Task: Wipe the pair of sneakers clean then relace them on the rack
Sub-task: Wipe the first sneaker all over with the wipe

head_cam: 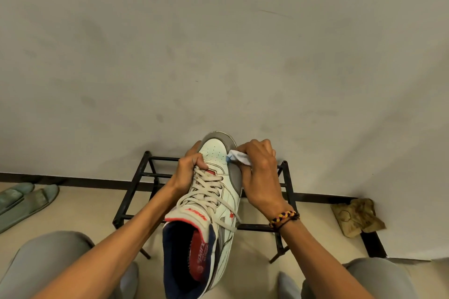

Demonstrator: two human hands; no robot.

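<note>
A white high-top sneaker with grey trim, red marks and beige laces is held up above the black metal rack, toe pointing away from me. My left hand grips its left side near the lower laces. My right hand pinches a crumpled white wipe against the grey trim on the right of the toe. The second sneaker is not in view.
The rack stands against a pale wall on a beige floor. A pair of green slippers lies at the left. A dirty brown rag lies on the floor at the right. My grey-trousered knees frame the bottom.
</note>
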